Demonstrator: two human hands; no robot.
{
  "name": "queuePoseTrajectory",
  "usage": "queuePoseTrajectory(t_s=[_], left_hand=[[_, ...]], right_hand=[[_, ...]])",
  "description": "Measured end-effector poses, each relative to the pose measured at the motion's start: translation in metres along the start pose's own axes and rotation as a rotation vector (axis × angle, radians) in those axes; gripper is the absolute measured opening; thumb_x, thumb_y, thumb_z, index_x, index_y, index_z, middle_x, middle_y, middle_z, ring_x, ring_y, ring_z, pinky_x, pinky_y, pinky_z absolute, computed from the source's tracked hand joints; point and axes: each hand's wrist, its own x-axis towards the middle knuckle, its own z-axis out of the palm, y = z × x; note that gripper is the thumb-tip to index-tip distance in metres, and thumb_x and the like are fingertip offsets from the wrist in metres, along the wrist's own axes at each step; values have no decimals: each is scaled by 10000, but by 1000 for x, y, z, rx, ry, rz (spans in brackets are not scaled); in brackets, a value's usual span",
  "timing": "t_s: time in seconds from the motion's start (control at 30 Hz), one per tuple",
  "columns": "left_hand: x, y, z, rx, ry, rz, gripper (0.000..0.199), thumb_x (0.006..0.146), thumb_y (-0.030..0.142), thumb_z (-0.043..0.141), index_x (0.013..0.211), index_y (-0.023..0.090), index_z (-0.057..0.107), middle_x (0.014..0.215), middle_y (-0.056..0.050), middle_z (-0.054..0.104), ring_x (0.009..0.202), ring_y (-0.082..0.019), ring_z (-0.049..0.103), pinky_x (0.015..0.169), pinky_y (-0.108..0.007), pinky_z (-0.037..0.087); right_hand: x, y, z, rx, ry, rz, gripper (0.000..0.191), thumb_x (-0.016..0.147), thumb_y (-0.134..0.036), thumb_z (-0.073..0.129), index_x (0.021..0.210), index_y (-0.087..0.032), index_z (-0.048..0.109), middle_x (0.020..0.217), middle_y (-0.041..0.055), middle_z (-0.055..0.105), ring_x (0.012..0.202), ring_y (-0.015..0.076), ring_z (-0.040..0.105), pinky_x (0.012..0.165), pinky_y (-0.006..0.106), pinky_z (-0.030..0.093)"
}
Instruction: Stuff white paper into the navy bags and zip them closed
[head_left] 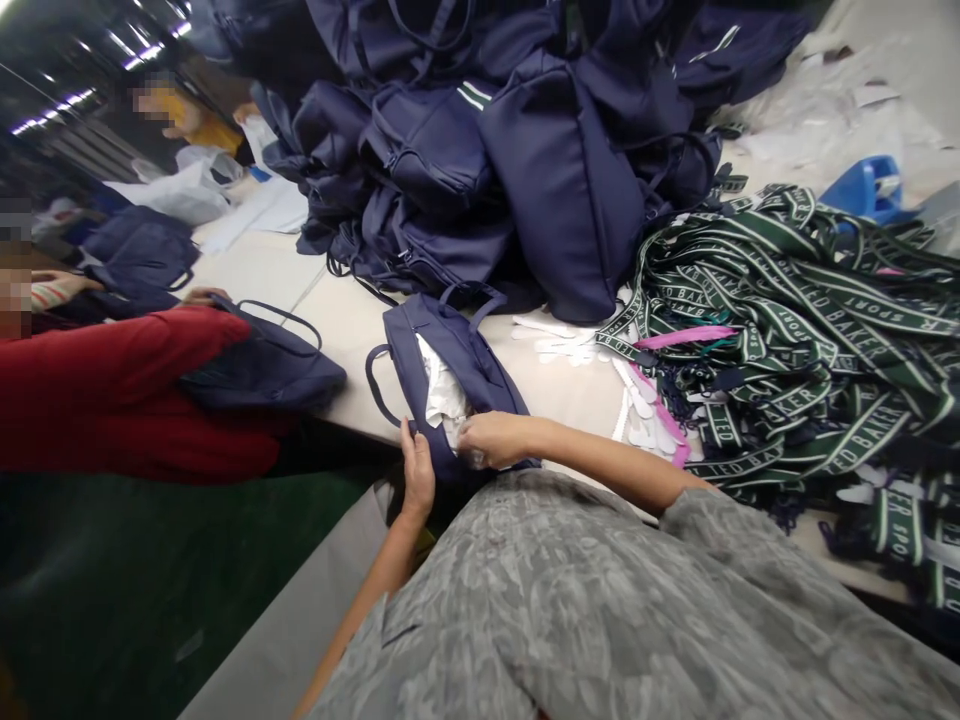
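A navy handbag point(480, 362) with two loop handles lies on the table edge in front of me. Its top gapes, and crumpled white stuffing point(444, 388) shows inside. At the bag's near left side, my left hand point(418, 470) grips the edge, thumb up; its other fingers are partly hidden. My right hand point(491, 440) is closed at the near end of the opening, fingers curled on the white stuffing. The fingertips are hard to see.
Navy bags point(450, 150) are heaped at the back. Green lettered straps point(787, 340) pile up on the right, with white tags point(562, 335) and a blue tape dispenser point(862, 190) nearby. On the left, a person in a red sleeve point(135, 390) handles another navy bag point(262, 360).
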Motion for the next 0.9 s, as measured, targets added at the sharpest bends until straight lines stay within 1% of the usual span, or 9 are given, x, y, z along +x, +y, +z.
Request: queuePoseTrajectory(t_s=[0.13,0.2,0.27,0.33,0.4,0.5,0.57,0.7,0.9], left_hand=[[-2,5,-6,26,5,5,715,963,577,297,1511,120,255,1578,-147,257,1464,-245,221,1203,-397,201],[0,6,-8,30,10,-5,688,966,562,299,1495,123,290,1561,-150,295,1452,-246,254,1196,-395,221],[4,8,-10,48,16,-20,633,965,529,330,1465,142,347,1520,-150,367,1419,-248,325,1180,-393,258],[7,15,-12,135,70,-7,552,945,479,409,1389,153,448,1455,-160,430,1366,-262,400,1158,-403,297],[10,28,-12,307,176,80,452,898,423,514,1260,155,555,1381,-171,457,1315,-285,440,1133,-423,326],[15,53,-7,601,246,248,354,817,356,637,1114,167,601,1207,-146,515,1210,-300,493,1073,-448,382],[19,67,-2,729,191,258,376,783,320,674,1108,166,565,1094,-120,546,1123,-296,530,995,-447,442],[28,84,1,901,57,157,449,763,322,681,1132,136,505,1064,-146,572,1020,-308,592,844,-417,503],[33,91,-8,1059,-12,133,223,834,298,543,969,132,607,835,-166,681,773,-324,670,696,-384,483]], right_hand=[[-3,-4,-16,-8,387,163,460,850,-62,466,1304,-121,520,1277,154,556,1010,204,621,824,285,481],[9,-1,-19,-33,476,219,562,856,-38,428,1409,-137,400,1426,170,429,1041,200,616,852,296,487],[24,3,-18,-72,425,235,515,869,-43,416,1376,-133,435,1389,172,463,998,205,634,826,303,498],[37,9,-14,-117,346,232,345,903,-73,398,1197,-110,574,1196,161,585,952,218,644,788,304,500],[46,14,-11,-157,310,222,259,927,-109,395,994,-101,645,1029,147,629,945,233,642,767,302,495],[50,17,-7,-174,292,201,217,922,-159,457,890,-103,663,957,133,634,916,241,641,746,302,487],[48,15,-7,-152,317,216,189,914,-165,481,924,-105,660,961,123,631,873,227,641,736,300,485],[45,9,-1,-69,495,191,267,915,-123,465,1159,-118,573,1120,118,596,911,184,622,775,269,483],[51,14,13,-156,303,115,202,913,-120,454,960,-77,645,1025,133,636,927,209,614,784,288,493]])
